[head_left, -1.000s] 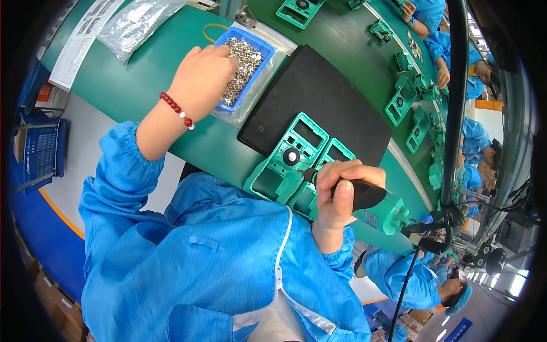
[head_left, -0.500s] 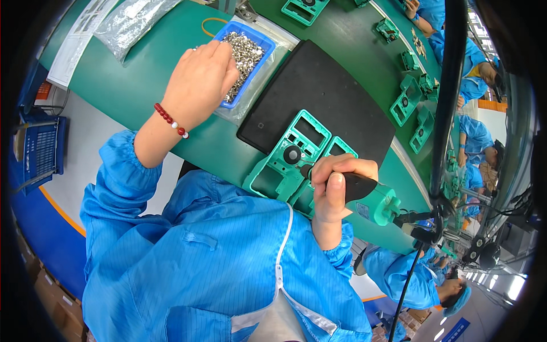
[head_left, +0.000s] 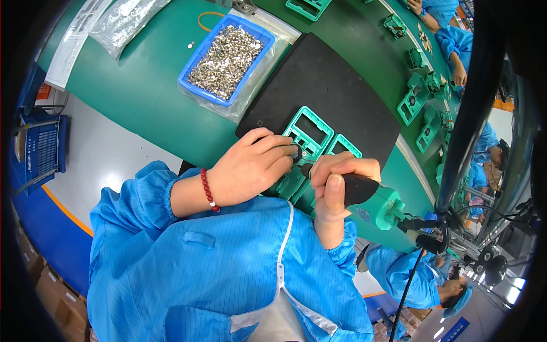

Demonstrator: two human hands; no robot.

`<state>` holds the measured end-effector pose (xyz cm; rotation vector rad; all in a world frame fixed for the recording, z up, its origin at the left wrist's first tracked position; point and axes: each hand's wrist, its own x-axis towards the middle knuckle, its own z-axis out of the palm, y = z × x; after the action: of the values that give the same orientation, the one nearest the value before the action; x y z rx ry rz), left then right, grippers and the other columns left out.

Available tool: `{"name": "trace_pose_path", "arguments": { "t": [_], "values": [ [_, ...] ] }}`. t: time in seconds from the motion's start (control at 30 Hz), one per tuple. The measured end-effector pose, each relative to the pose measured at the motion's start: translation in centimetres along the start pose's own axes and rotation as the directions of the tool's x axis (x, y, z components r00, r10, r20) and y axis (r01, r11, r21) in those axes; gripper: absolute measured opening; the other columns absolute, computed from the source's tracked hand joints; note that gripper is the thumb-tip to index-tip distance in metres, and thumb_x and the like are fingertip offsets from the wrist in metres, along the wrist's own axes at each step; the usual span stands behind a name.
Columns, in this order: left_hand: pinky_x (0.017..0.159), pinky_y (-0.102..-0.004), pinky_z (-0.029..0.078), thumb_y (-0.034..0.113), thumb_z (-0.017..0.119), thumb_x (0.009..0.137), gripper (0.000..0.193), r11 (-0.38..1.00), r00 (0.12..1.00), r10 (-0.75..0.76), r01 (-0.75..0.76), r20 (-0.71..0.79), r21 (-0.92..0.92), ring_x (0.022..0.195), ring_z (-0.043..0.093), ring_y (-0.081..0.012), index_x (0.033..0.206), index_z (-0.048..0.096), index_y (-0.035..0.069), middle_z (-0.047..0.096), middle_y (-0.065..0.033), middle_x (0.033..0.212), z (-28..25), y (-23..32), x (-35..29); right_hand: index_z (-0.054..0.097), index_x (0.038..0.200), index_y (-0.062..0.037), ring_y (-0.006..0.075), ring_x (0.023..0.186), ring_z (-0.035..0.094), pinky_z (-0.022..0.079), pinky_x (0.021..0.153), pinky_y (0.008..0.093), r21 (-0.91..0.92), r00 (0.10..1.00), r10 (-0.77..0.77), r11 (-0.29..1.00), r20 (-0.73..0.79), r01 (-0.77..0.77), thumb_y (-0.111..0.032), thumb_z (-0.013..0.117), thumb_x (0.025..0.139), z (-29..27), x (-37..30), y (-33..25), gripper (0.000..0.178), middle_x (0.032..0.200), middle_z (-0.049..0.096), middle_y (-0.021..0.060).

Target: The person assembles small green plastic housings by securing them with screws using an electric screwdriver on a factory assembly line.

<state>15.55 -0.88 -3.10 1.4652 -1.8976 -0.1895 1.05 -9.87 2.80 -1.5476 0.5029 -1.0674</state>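
My right hand (head_left: 336, 185) is wrapped round an electric screwdriver (head_left: 370, 200) with a black grip and green body, its tip pointing left at a teal plastic housing (head_left: 319, 121). On the housing rest the bent fingers of my left hand (head_left: 250, 166), by a dark round part (head_left: 298, 153). Those fingertips are pressed together and partly hidden, so what they may pinch cannot be made out. A second teal housing (head_left: 345, 145) lies just right of the first, partly behind my right hand. Farther off stands a blue tray (head_left: 200, 85) full of small silvery screws.
A black mat (head_left: 336, 80) lies under the housings' far ends. At the far left are a clear plastic bag (head_left: 122, 25) and a paper sheet (head_left: 71, 48). More teal housings (head_left: 413, 100) sit on the green line at right, where other people work. A black cable (head_left: 407, 285) hangs at right.
My left hand has left the screw tray and moved right and nearer, onto the teal housing. My right hand holds the screwdriver in nearly the same place.
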Motion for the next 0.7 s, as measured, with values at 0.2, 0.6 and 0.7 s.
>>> {"name": "trace_pose_path", "arguments": {
  "t": [0.2, 0.6, 0.7],
  "values": [
    [0.107, -0.0404, 0.041, 0.013, 0.060, 0.086, 0.016, 0.998, 0.998, -0.042, 0.040, 0.038, 0.043, 0.121, 0.059, -0.0200, 0.098, 0.068, 0.005, 0.069, -0.0066, 0.118, 0.0, 0.2, -0.1, 0.049, 0.098, -0.0020, 0.0114, 0.046, 0.044, 0.041, 0.044, 0.0291, 0.034, 1.000, 0.010, 0.999, 0.014, -0.010, -0.022, 0.071, 0.096, 0.0, 0.4, 0.9, 0.030, 0.063, 0.053, 0.0093],
    [0.109, -0.0427, 0.040, 0.015, 0.058, 0.087, 0.017, 0.997, 0.996, -0.049, 0.045, 0.071, 0.056, 0.123, 0.059, -0.0212, 0.098, 0.066, 0.004, 0.068, -0.0100, 0.122, -0.3, 0.9, -0.6, 0.050, 0.103, 0.0006, 0.0160, 0.061, 0.058, 0.049, 0.056, 0.0280, -0.039, 0.995, -0.082, 0.996, -0.054, 0.080, -0.015, 0.072, 0.092, 0.3, -0.7, 1.6, 0.028, 0.074, 0.062, 0.0132],
    [0.108, -0.0447, 0.040, 0.013, 0.060, 0.089, 0.023, 0.993, 0.995, -0.042, 0.031, 0.096, 0.114, 0.121, 0.060, -0.0208, 0.108, 0.067, 0.004, 0.067, -0.0100, 0.127, -0.4, 1.2, -0.8, 0.048, 0.106, -0.0009, 0.0142, 0.051, 0.050, 0.044, 0.047, 0.0275, -0.119, 0.998, -0.063, 0.991, 0.003, 0.063, -0.018, 0.067, 0.098, 0.4, -0.5, 0.9, 0.027, 0.070, 0.058, 0.0116]
  ]
}}
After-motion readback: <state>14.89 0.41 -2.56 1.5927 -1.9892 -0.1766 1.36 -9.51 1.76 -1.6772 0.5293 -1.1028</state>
